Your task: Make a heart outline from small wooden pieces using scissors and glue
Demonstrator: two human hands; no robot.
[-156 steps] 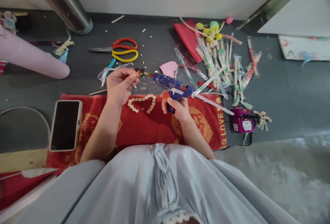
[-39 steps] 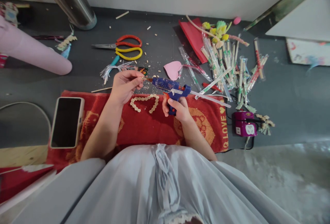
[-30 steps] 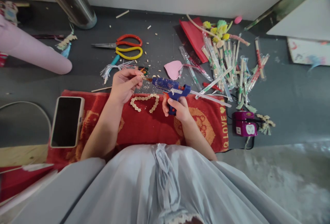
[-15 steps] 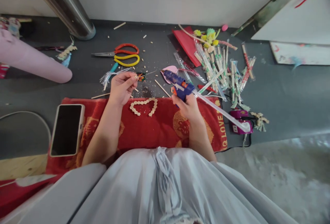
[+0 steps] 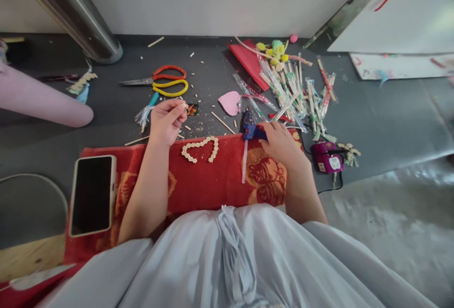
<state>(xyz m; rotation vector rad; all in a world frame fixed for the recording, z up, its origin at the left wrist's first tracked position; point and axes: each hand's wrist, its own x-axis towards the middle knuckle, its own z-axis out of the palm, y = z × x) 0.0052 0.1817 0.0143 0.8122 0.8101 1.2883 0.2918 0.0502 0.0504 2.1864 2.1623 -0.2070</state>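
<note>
My left hand (image 5: pixel 166 121) is raised near the table's middle, thumb and forefinger pinched on a tiny pale piece of wooden stick (image 5: pixel 185 105). To the right, my right hand (image 5: pixel 285 145) has its thumb and fingers around the handle end of a blue glue gun (image 5: pixel 249 131). The gun rests on its side at the towel's far edge, nozzle pointing away, and a clear glue stick (image 5: pixel 244 161) pokes out toward me. Between my hands, an open heart-shaped outline of small pale wooden pieces (image 5: pixel 200 145) lies on the red towel (image 5: pixel 209 180).
Scissors (image 5: pixel 170 81) with red and yellow handles lie beyond my left hand. A pink paper heart (image 5: pixel 230 103), wrapped sticks (image 5: pixel 291 85) and a red envelope (image 5: pixel 248 64) are farther off. A phone (image 5: pixel 92 194) lies left; a purple box (image 5: pixel 324 156) with a cord sits right.
My right hand has lowered the glue gun onto the towel's edge and turned it, so its glue stick now points toward me. The thin glue strand by my left hand no longer shows.
</note>
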